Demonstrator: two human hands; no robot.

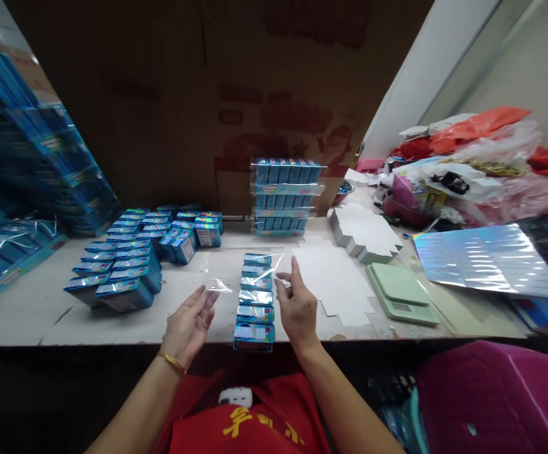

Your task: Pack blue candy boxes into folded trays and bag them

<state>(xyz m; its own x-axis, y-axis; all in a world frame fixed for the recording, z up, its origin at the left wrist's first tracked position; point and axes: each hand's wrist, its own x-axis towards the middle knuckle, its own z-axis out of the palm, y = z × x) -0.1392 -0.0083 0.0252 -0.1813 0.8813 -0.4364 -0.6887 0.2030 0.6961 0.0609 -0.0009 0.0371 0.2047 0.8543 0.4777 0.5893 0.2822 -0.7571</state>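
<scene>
A clear plastic sleeve (220, 285) stretches between my hands, its glossy creases catching the light. At its left edge, the fingertips of my left hand (189, 326) hold it, the fingers loosely bent and the palm turned inward. My right hand (298, 307) pinches the other side near the thumb, its index finger pointing up. Between the hands, a single column of small blue boxes (255, 297) lies on the white table, running toward the front edge. The film passes over the far part of this column. Exact finger contact on the film is hard to make out.
More blue boxes (129, 268) stand grouped at left, beside tall wrapped stacks (60, 145). Wrapped packs (285, 197) are piled before a large carton (160, 113). White card sheets (366, 230), a green scale (401, 293), plastic bags (482, 157) and a magenta stool (495, 397) are at right.
</scene>
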